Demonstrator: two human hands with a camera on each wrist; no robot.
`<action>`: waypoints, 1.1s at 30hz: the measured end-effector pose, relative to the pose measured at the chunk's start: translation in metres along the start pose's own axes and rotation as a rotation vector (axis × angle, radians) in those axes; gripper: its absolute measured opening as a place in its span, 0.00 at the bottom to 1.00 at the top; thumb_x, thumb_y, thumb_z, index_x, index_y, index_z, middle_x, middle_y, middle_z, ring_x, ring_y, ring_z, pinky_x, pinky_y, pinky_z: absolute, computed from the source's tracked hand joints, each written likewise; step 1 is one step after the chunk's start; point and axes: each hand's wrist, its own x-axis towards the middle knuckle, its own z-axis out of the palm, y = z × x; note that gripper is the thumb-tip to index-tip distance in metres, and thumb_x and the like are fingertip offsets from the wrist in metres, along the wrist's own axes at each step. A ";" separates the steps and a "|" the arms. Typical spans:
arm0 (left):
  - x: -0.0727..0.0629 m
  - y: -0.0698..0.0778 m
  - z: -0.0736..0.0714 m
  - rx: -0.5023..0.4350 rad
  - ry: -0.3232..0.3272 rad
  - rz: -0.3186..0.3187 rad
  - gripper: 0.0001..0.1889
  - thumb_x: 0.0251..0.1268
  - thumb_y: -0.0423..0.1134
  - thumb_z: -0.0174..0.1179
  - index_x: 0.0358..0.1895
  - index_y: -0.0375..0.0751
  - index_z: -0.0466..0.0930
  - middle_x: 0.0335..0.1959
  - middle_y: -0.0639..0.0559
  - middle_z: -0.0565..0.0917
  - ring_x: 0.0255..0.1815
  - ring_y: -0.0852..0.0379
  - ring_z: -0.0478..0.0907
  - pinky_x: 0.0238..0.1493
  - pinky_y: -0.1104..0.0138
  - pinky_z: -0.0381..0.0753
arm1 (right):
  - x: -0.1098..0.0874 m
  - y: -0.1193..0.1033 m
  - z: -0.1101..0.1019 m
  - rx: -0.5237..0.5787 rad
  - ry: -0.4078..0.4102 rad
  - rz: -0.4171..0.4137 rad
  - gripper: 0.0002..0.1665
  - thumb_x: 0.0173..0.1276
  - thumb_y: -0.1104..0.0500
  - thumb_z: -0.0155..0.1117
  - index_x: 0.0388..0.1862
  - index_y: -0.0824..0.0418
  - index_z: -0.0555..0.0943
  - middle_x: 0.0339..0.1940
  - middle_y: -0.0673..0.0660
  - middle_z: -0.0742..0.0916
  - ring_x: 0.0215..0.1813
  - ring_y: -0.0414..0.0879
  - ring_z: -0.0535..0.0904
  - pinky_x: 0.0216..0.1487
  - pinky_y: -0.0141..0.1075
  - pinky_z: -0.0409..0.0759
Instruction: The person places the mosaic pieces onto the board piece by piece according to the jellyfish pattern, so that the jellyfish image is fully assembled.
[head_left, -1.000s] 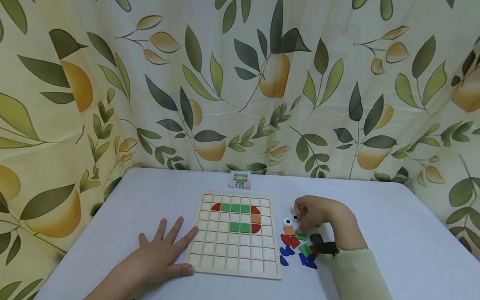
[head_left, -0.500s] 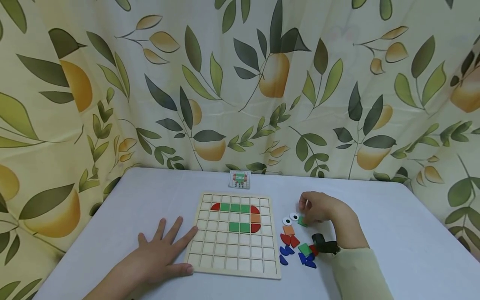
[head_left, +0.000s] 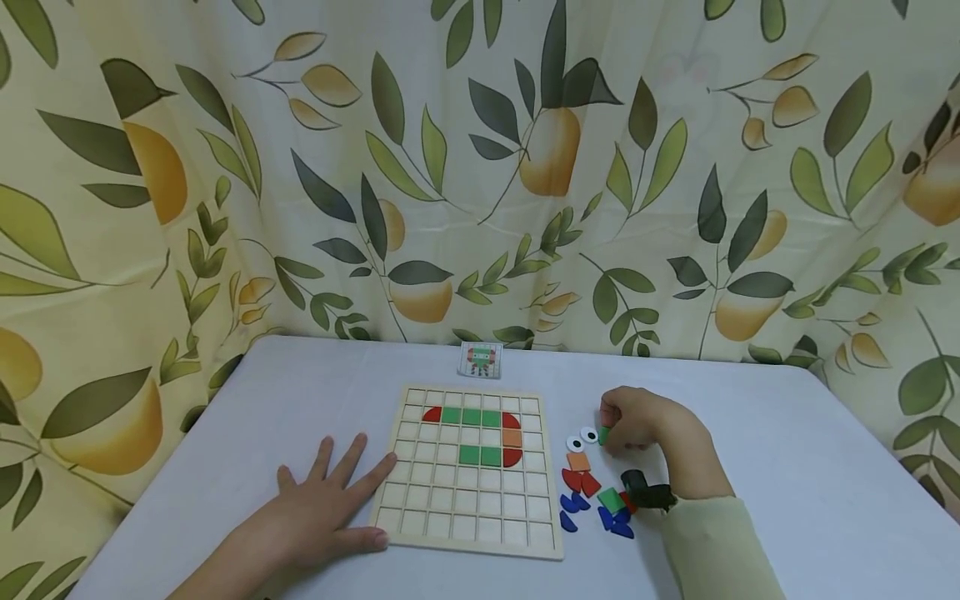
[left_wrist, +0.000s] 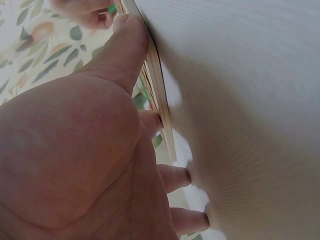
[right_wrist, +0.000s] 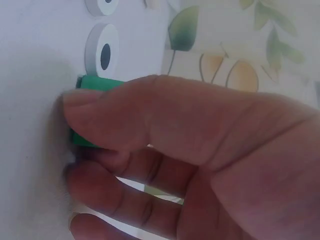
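Note:
My left hand lies flat with fingers spread on the white table. Its thumb and forefinger touch the left edge of a wooden grid board; in the left wrist view the thumb rests against the board's rim. Right of the board, my right hand pinches a green square tile at table level, thumb in front and fingers curled behind. Two round eye tiles lie just beside it. Set in the board's upper cells are several green square tiles, red rounded tiles and an orange square tile.
Below the right hand lie a loose orange tile, red tiles, another green tile and several blue tiles. A small picture card stands behind the board. A leaf-patterned curtain hangs behind the table.
The right hand has shifted the green tile away from the orange tile, up and slightly right, beside the eye tiles, and its fingers have closed on it. The left hand has stayed put.

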 end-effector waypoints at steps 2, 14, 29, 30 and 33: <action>0.000 0.000 0.001 0.003 -0.002 -0.001 0.50 0.51 0.80 0.52 0.79 0.69 0.53 0.82 0.41 0.49 0.77 0.21 0.42 0.51 0.16 0.46 | 0.000 -0.001 0.000 -0.002 0.001 -0.025 0.13 0.53 0.68 0.72 0.33 0.60 0.76 0.30 0.57 0.77 0.33 0.49 0.74 0.32 0.38 0.72; 0.001 -0.002 0.003 0.015 0.011 0.011 0.50 0.51 0.81 0.51 0.79 0.70 0.51 0.82 0.41 0.49 0.77 0.22 0.43 0.51 0.16 0.47 | 0.001 -0.007 -0.004 0.017 0.047 -0.102 0.11 0.56 0.69 0.64 0.37 0.59 0.79 0.31 0.57 0.79 0.28 0.49 0.76 0.30 0.37 0.77; -0.003 -0.001 0.001 0.007 0.021 0.031 0.49 0.53 0.79 0.51 0.79 0.67 0.52 0.82 0.40 0.49 0.77 0.21 0.44 0.51 0.16 0.48 | 0.010 -0.025 0.001 0.097 0.153 -0.317 0.08 0.62 0.65 0.66 0.39 0.57 0.80 0.33 0.55 0.80 0.33 0.48 0.75 0.34 0.38 0.77; -0.003 -0.001 0.001 0.006 0.020 0.031 0.49 0.53 0.79 0.51 0.79 0.67 0.53 0.82 0.40 0.49 0.77 0.21 0.44 0.51 0.16 0.48 | 0.011 -0.026 0.002 0.098 0.160 -0.321 0.08 0.62 0.65 0.66 0.39 0.57 0.80 0.33 0.54 0.80 0.34 0.48 0.75 0.34 0.38 0.77; -0.001 -0.001 0.001 0.009 0.013 0.023 0.50 0.52 0.80 0.51 0.79 0.68 0.53 0.82 0.41 0.50 0.77 0.22 0.44 0.51 0.16 0.48 | 0.012 -0.030 0.006 0.095 0.169 -0.326 0.07 0.62 0.64 0.67 0.39 0.57 0.80 0.33 0.54 0.80 0.37 0.49 0.74 0.35 0.38 0.77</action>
